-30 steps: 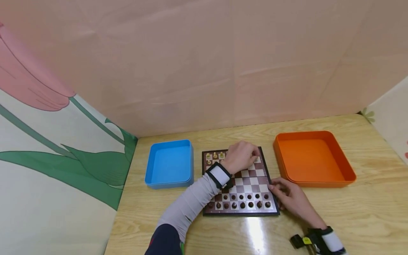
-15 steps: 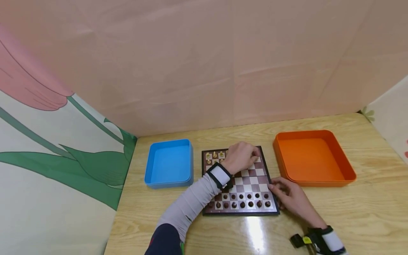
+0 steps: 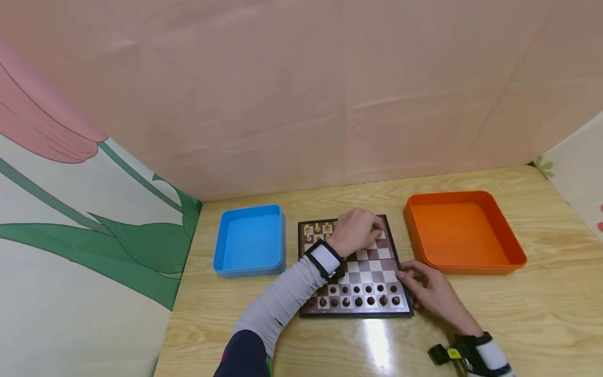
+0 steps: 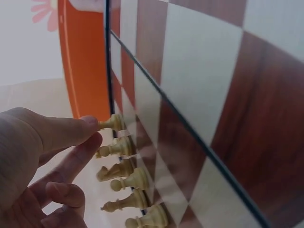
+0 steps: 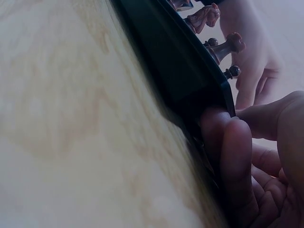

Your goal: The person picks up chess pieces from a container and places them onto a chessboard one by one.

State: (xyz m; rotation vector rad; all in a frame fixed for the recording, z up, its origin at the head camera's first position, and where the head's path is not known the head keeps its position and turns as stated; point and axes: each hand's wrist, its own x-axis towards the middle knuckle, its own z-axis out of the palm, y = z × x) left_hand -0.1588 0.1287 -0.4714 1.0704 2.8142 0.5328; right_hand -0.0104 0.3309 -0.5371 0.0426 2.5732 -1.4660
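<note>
Head view: your left hand (image 3: 359, 231) reaches across the board (image 3: 354, 312) to its far right corner, fingers curled over the light pieces there. Your right hand (image 3: 424, 290) sits at the board's near right edge. Against the earlier frames, nothing shifts beyond a slight camera drift.

Left wrist view: forefinger and thumb pinch the end pawn (image 4: 113, 123), nearest the orange tray (image 4: 83, 61); the pawn's long axis stands off the board.

Right wrist view: fingertips (image 5: 223, 142) curl against the board's rim, steadying it.
</note>
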